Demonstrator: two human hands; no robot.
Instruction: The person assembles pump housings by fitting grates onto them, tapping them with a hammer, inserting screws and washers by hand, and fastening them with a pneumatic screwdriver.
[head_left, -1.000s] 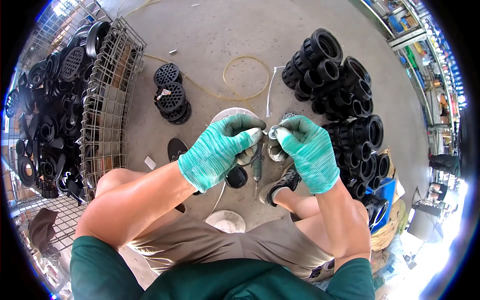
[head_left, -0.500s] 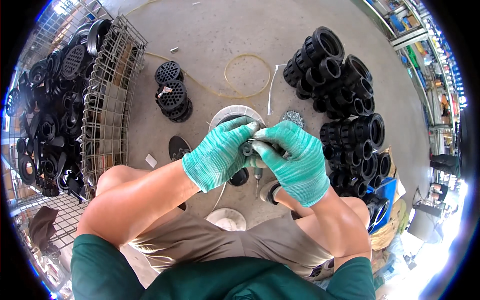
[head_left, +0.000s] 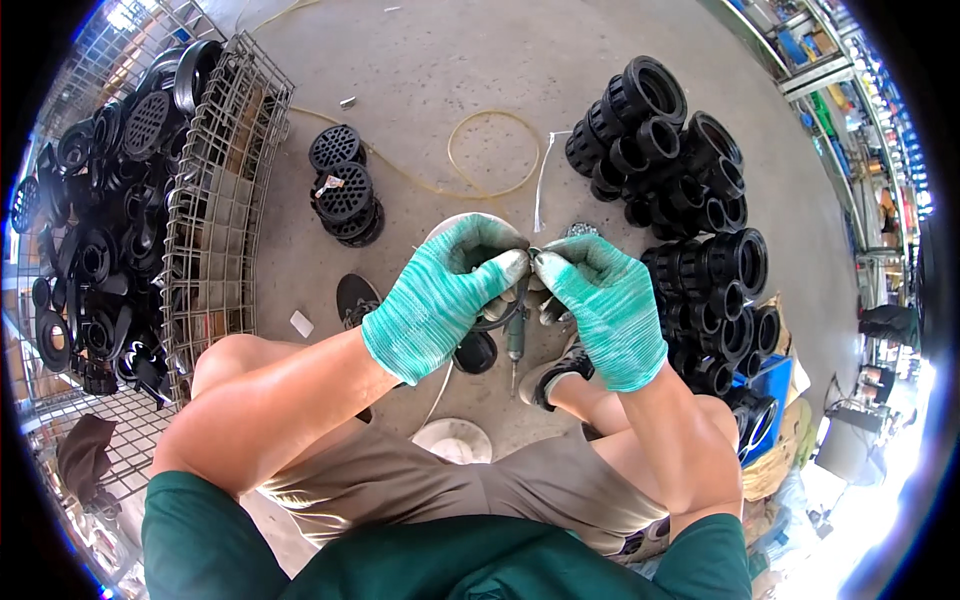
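Both hands wear green knitted gloves with greyish fingertips and meet at the middle of the view. My left hand (head_left: 440, 295) pinches with thumb and fingers at a tiny part (head_left: 534, 252), too small to name. From the other side my right hand (head_left: 610, 315) pinches at the same spot, its fingertips touching or nearly touching the left ones. Under the hands a dark curved edge shows, mostly hidden. A power screwdriver (head_left: 515, 340) with a thin bit is below them, between my feet. Partly covered by my left hand is a white round tub. A heap of small metal pieces (head_left: 581, 230) lies just beyond my right hand.
On the left stands a wire cage (head_left: 215, 200) full of black plastic parts. Black grates (head_left: 343, 190) are stacked on the floor nearby. Black ring-shaped fittings (head_left: 700, 260) pile up at the right, by a blue crate (head_left: 770, 390). A yellowish hose (head_left: 452, 150) loops ahead.
My right hand has turned and shifted slightly right, and the fingertips now meet a little farther right. The grey curled piece seen between the hands earlier no longer shows clearly.
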